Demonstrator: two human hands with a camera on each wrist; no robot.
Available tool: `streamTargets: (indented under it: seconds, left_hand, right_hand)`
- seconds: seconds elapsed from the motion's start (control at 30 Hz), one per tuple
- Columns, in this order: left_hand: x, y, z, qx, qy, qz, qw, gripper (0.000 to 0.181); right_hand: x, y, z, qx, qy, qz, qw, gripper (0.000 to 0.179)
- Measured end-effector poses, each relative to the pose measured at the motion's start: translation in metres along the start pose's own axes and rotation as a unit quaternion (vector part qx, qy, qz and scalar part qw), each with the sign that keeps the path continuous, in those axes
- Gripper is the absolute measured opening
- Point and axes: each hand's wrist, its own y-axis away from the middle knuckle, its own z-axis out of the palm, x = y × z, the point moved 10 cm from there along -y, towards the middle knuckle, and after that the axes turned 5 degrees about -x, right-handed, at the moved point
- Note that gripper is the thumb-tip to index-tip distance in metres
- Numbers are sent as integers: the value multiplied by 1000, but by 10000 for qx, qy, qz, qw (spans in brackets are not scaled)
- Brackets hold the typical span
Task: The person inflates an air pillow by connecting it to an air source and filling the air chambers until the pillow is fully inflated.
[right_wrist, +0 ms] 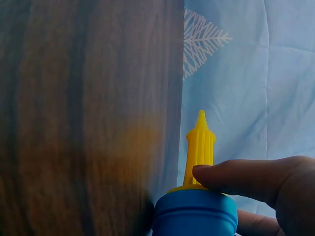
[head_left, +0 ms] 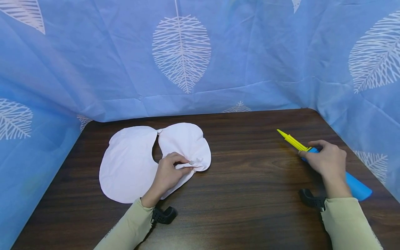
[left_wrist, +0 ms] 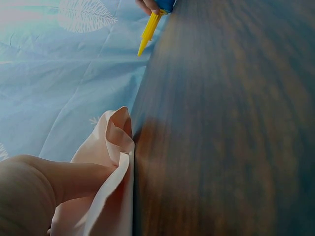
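A flat white inflatable neck pillow (head_left: 128,163) lies on the left side of the table, with two rounded lobes around a narrow central gap. Over its right lobe, my left hand (head_left: 170,172) pinches the cloth between thumb and fingers, puckering it around a small pale spot like a valve. The left wrist view shows the raised fold (left_wrist: 115,179) at the fingers. At the right, my right hand (head_left: 326,158) grips a blue hand pump (head_left: 357,185) near its yellow nozzle (right_wrist: 199,147). The thumb lies against the nozzle's base, and the tip points away to the far left.
The dark wooden table (head_left: 243,180) runs between the two hands. A blue curtain (head_left: 265,52) with white leaf prints surrounds its back and sides. Black wrist mounts (head_left: 164,215) sit at both wrists.
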Motion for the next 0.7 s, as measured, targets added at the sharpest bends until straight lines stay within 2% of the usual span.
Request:
streamTargets:
  seconds: [0.33, 0.7]
  left_hand:
    - [0, 0, 0, -43, 31, -56, 10000, 15]
    - [-2, -1, 1, -79, 18, -168, 9998, 14]
  right_hand:
    - [-1, 0, 4, -132, 124, -14, 9998, 64]
    - [-4, 0, 5, -270, 253, -104, 9993, 76]
